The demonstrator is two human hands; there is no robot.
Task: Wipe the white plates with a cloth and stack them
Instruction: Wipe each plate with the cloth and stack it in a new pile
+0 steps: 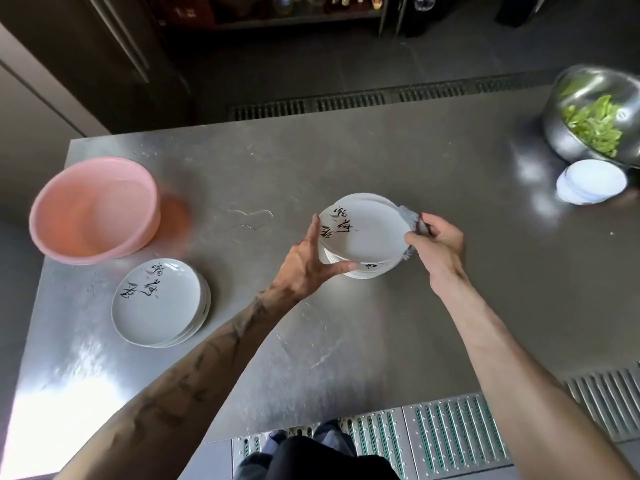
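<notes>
White plate (pixel 367 233) (black calligraphy), right hand (pixel 440 247) pinching cloth (pixel 411 219).

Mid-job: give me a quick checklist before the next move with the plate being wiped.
1. Left hand steadies the plate at its left rim, fingers straight: ok.
2. Right hand grips the cloth at the plate's right rim: ok.
3. Plate wiped all over: cannot tell.
4. Left stack sits flat, top bare: ok.
5. Gap between pink basin and left stack: cannot tell.
6. Table dry: not ok, water streak near the middle.
</notes>
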